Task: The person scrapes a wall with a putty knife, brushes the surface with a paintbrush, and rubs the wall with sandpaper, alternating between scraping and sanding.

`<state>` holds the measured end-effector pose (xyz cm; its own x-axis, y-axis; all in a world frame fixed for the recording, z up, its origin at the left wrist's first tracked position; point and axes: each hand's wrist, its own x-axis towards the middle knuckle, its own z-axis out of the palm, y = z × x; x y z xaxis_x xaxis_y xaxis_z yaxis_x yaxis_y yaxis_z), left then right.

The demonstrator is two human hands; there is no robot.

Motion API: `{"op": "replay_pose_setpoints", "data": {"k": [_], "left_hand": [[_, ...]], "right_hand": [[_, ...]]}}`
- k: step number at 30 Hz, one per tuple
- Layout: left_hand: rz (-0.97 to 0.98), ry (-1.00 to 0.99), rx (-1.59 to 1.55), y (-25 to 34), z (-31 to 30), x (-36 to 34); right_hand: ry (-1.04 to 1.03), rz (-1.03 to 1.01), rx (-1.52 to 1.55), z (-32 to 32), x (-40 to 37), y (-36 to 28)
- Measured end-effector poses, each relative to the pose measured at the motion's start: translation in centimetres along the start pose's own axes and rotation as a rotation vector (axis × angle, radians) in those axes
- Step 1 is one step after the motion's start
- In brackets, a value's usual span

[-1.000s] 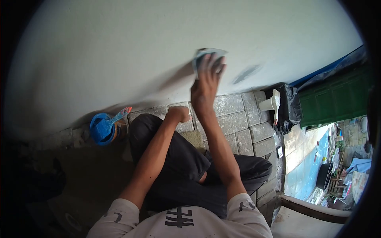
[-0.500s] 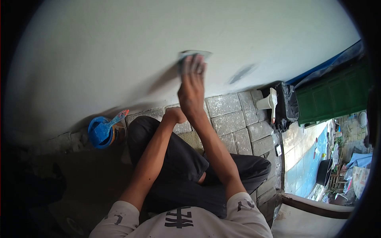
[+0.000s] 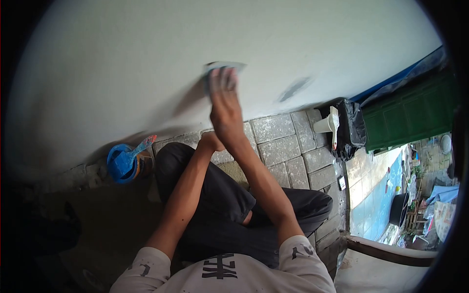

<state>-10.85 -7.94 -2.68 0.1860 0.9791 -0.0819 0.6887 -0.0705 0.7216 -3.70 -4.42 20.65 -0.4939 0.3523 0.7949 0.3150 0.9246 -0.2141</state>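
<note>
Against the pale wall point(image 3: 146, 63), my right hand point(image 3: 226, 110) presses a thin grey sheet point(image 3: 234, 65) that looks like sandpaper. Its fingers lie together over the sheet and are slightly blurred, and the sheet's edges stick out beyond the fingertips. My left hand point(image 3: 211, 141) is low beside my right wrist, above my bent knee. Its fingers are bent out of sight, so what they hold, if anything, is hidden. A dark grey smudge point(image 3: 294, 89) marks the wall to the right of my right hand.
A blue-rimmed paint can point(image 3: 117, 173) with a blue-smeared brush point(image 3: 132, 155) stands at left by the wall. At right are a white cup point(image 3: 322, 125), a white-headed brush point(image 3: 334, 124), a black plastic bag point(image 3: 352, 127) and a green bin point(image 3: 410, 112). Grey paving blocks point(image 3: 276, 129) cover the floor.
My right hand and the grey sheet have slid left along the wall. My left hand stays low in nearly the same place.
</note>
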Motion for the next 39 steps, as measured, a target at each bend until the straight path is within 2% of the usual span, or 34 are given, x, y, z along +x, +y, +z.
{"op": "replay_pose_setpoints", "data": {"k": [2, 4, 5, 8, 10, 12, 14, 16, 18, 20, 23, 25, 26, 30, 31, 32, 33, 36, 38, 39], "left_hand": [[0.299, 0.356, -0.274, 2.7, -1.8, -1.1], [0.203, 0.286, -0.208, 2.5, -2.2, -0.8], [0.137, 0.236, -0.169, 2.2, -2.3, -0.6], [0.044, 0.159, -0.122, 1.7, -2.1, -0.2], [0.028, 0.129, -0.097, 2.1, -2.4, 0.3], [-0.013, 0.077, -0.055, 2.1, -2.6, 1.0], [-0.086, 0.016, 0.003, 1.9, -3.0, 1.3], [-0.157, -0.065, 0.064, 1.8, -3.1, 1.3], [-0.214, -0.165, 0.12, 2.7, -3.7, 1.6], [-0.277, -0.248, 0.171, 4.1, -4.8, 1.3], [-0.373, -0.342, 0.247, 5.8, -5.9, 1.1], [-0.422, -0.379, 0.288, 6.3, -5.9, 1.2], [-0.439, -0.4, 0.301, 6.4, -5.8, 1.3], [-0.511, -0.487, 0.35, 7.6, -5.6, 1.2], [-0.558, -0.526, 0.359, 8.4, -5.7, 0.8], [-0.601, -0.562, 0.364, 9.5, -6.1, 0.8], [-0.653, -0.661, 0.299, 10.2, -6.9, 1.1], [-0.522, -0.522, 0.317, 8.2, -5.7, 0.4], [-0.468, -0.472, 0.297, 6.7, -5.6, 0.6], [-0.441, -0.458, 0.287, 6.0, -5.4, 0.7]], "right_hand": [[-0.051, -0.049, 0.011, -0.9, 0.2, 0.0], [-0.017, -0.003, -0.009, -1.8, 0.3, 1.3], [0.056, 0.064, -0.113, -1.8, 0.6, 1.4], [0.074, 0.067, 0.004, -0.2, 0.3, -1.0], [-0.084, -0.083, -0.008, -0.8, 0.5, -1.3], [-0.087, -0.107, -0.063, -1.9, 0.5, 0.1], [0.012, 0.038, -0.155, -2.0, 0.2, 1.7], [0.082, 0.057, -0.158, -0.8, -0.4, 1.6], [0.104, 0.123, 0.015, 0.4, -0.4, -0.6], [0.058, -0.01, 0.166, 0.2, 0.1, -2.6], [0.042, -0.075, 0.127, -0.3, 0.3, -1.7], [0.121, 0.016, -0.012, -0.1, -0.7, 0.9], [0.227, 0.107, -0.045, -0.4, -0.5, 1.6], [0.253, 0.259, 0.006, 1.0, 0.2, -1.4], [0.228, 0.13, 0.085, 1.8, 0.3, -2.2], [0.213, 0.084, 0.184, 1.4, 1.1, -3.7], [0.188, 0.06, 0.154, 1.0, 1.7, -4.1], [0.206, 0.031, 0.15, 1.0, 1.0, -2.5], [0.347, 0.091, 0.06, 1.2, -0.2, 0.8], [0.346, 0.252, -0.026, 0.2, -0.2, 1.1]]}}
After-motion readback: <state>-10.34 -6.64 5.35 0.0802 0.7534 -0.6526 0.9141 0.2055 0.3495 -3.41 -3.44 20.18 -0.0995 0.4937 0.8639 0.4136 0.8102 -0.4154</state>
